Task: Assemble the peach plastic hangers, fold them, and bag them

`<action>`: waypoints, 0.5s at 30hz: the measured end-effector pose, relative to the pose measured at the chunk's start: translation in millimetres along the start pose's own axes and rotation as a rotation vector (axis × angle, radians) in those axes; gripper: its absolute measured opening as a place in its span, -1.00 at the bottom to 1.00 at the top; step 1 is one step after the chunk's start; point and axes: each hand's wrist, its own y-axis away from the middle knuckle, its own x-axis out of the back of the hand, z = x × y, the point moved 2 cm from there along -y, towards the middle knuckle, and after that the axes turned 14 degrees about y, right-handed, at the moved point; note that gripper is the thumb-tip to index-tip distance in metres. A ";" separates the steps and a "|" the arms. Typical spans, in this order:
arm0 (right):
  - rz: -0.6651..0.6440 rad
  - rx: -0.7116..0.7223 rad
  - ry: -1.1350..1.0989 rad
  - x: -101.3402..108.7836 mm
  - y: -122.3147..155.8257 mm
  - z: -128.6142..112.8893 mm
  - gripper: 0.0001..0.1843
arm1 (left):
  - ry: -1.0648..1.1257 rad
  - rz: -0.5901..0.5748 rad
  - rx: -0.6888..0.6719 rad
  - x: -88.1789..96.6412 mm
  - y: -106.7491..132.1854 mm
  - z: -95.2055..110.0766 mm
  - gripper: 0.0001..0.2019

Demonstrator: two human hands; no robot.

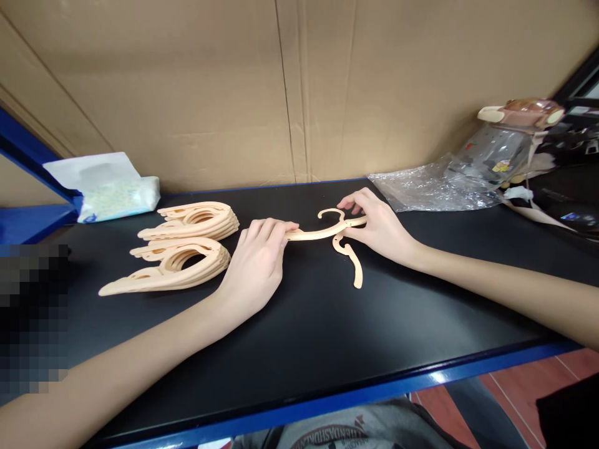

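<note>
A peach plastic folding hanger (322,232) lies on the black tabletop (327,324), with its hook pointing away and one loose arm (352,262) hanging toward me. My left hand (257,262) pinches the hanger's left arm tip between thumb and fingers. At the hanger's middle joint, just below the hook, my right hand (379,224) grips with curled fingers. Two stacks of folded peach hangers (187,249) rest left of my left hand, nearly touching it.
A pack of tissues (107,187) sits at the back left by a blue shelf frame. Crumpled clear plastic (435,187) and a clear bottle with a pink lid (510,137) lie at the back right. Cardboard lines the back wall. The table's blue front edge (374,393) runs near me.
</note>
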 end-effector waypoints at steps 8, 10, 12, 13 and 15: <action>-0.108 0.159 -0.142 3.7 2.1 -9.5 -0.88 | 0.016 -0.032 0.037 -0.4 0.4 -3.9 -0.67; -0.091 0.211 -0.116 5.5 3.2 -11.5 -0.92 | 0.011 -0.051 0.038 -0.1 -0.5 -3.0 -0.69; -0.085 0.260 -0.118 6.5 4.1 -12.9 -0.92 | -0.011 -0.056 0.032 0.0 -1.5 -1.7 -0.72; -0.085 0.282 -0.126 6.7 4.4 -13.4 -0.91 | -0.030 -0.051 0.031 -0.1 -1.9 -1.1 -0.74; -0.090 0.322 -0.143 6.6 4.7 -14.0 -0.89 | -0.072 -0.039 0.041 -0.5 -2.4 -0.7 -0.77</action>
